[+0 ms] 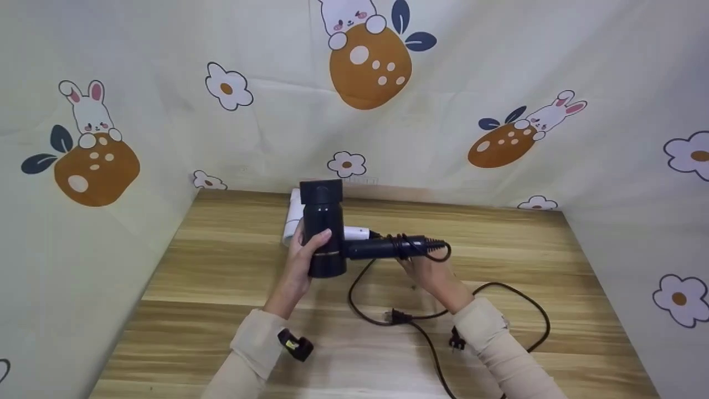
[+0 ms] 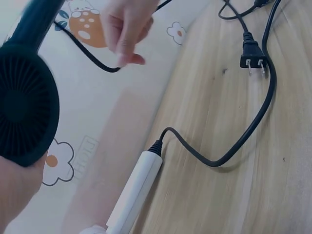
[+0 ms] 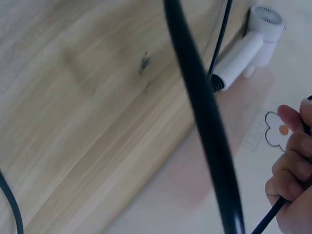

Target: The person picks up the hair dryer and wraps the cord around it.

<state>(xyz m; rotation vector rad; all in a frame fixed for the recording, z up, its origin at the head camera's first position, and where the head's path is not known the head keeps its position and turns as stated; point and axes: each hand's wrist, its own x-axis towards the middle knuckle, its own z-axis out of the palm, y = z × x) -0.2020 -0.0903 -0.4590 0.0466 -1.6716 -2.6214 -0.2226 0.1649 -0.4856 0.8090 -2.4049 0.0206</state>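
A dark hair dryer (image 1: 324, 227) is held up over the wooden table, its barrel upright and its handle (image 1: 374, 248) pointing right. My left hand (image 1: 304, 252) grips the barrel, thumb across the front. Black cord (image 1: 407, 244) is looped several times around the handle. Just below the handle's end is my right hand (image 1: 435, 274), partly hidden in the head view. In the right wrist view, the curled fingers of my right hand (image 3: 292, 170) hold the cord (image 3: 270, 214). Behind the dark dryer, a white hair dryer (image 3: 265, 36) lies on the table.
The white dryer's cord (image 2: 209, 161) curves across the table (image 1: 221, 266). A two-pin plug (image 1: 400, 316) lies near the middle, another plug (image 1: 457, 338) beside my right sleeve. Patterned cloth (image 1: 277, 138) walls in the back and sides.
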